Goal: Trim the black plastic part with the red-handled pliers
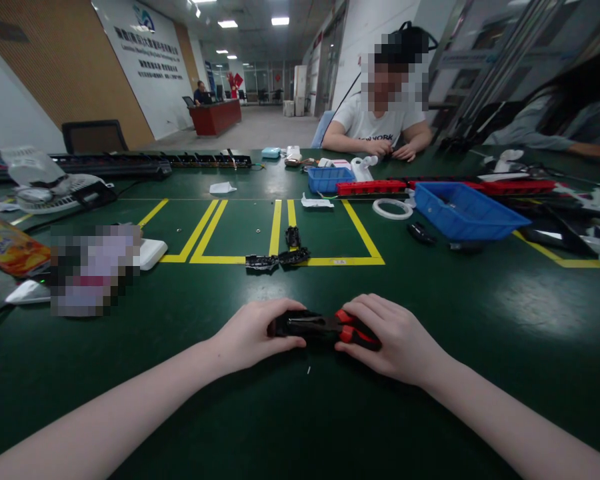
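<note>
My right hand (393, 333) is wrapped round the red and black handles of a pair of pliers (347, 328), whose dark head points left. My left hand (257, 330) grips a small black part (283, 323) between thumb and fingers, right at the pliers' head. Where the jaws meet that part is too dark to make out. A tiny white sliver (309, 370) lies on the table just below the pliers. Beyond my hands, several black plastic pieces (294, 257) lie on the yellow tape lines.
Blue bins (467, 213) and a white ring (393, 209) stand at the right on the green table (220, 427). A white fan (55, 190), a snack bag (10, 240) and a white box (151, 254) are at the left. Opposite sits a person (380, 120) working with both hands.
</note>
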A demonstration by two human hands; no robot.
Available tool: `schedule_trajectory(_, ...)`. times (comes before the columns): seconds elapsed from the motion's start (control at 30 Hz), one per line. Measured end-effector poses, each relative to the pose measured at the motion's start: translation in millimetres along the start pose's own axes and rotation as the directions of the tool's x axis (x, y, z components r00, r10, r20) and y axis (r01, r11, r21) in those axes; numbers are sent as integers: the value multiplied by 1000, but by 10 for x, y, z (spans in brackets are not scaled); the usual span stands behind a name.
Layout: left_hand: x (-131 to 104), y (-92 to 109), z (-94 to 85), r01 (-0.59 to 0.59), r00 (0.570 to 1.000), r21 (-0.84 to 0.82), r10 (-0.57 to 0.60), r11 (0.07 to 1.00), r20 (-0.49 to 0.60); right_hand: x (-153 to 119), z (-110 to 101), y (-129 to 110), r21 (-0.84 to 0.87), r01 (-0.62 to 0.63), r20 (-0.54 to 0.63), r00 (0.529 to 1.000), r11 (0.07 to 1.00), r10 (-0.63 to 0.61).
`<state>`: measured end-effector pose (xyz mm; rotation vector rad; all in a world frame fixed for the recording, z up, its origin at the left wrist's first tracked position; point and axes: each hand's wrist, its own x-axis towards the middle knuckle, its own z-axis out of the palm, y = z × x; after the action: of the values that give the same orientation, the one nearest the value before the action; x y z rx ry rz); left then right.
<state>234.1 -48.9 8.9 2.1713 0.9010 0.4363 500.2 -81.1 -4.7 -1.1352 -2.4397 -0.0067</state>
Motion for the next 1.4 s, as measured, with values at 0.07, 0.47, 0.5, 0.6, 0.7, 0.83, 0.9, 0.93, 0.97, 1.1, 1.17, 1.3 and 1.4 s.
schedule_trajectory(0.07,-1,-3,7,-11,1000,-3,11,1000,-10,-1,0,-3,0,-6,-2,1000,1000,6)
schedule_trajectory(0.47,29,-63,-28,-39,999,-198,31,979,-44,-2,-3,-9,11,-15,-44,999,1000,16)
schedule_trajectory(0.5,30,-67,-34,-26,1000,-258,21,966,-22,-5,-3,-7,17,-20,-50,999,1000,21)
schedule_trajectory(0.6,28,-78,-26,27,997,-449,6,893,72,-11,-5,-3,22,-30,-70,997,999,32)
schedule_trajectory(0.7,16,-88,10,88,987,-588,10,804,161,-13,-8,-8,11,-33,-79,996,999,34)
schedule_trajectory(0.83,-17,-90,39,135,975,-691,28,710,220,-6,-9,-9,2,-54,-83,995,999,54)
schedule_trajectory(0.9,-38,-78,36,149,974,-671,9,726,226,-3,-11,-2,-8,-67,-82,994,998,66)
schedule_trajectory(0.93,-48,-67,33,150,974,-648,1,747,227,-2,-13,3,-14,-73,-81,994,997,72)
schedule_trajectory(0.97,-57,-54,33,149,974,-618,-7,772,226,-3,-15,8,-21,-79,-80,994,997,77)
schedule_trajectory(1.1,-64,1,73,119,990,-445,-74,888,118,-13,-20,21,-37,-88,-70,994,995,85)
schedule_trajectory(1.17,-55,26,97,116,993,-292,-120,949,5,-19,-19,21,-46,-85,-63,995,995,82)
schedule_trajectory(1.3,-47,91,82,135,986,-82,-142,987,-84,-28,-14,20,-60,-84,-49,996,995,81)
schedule_trajectory(1.4,-56,135,35,141,988,-61,-144,988,-53,-31,-18,17,-61,-87,-36,996,994,85)
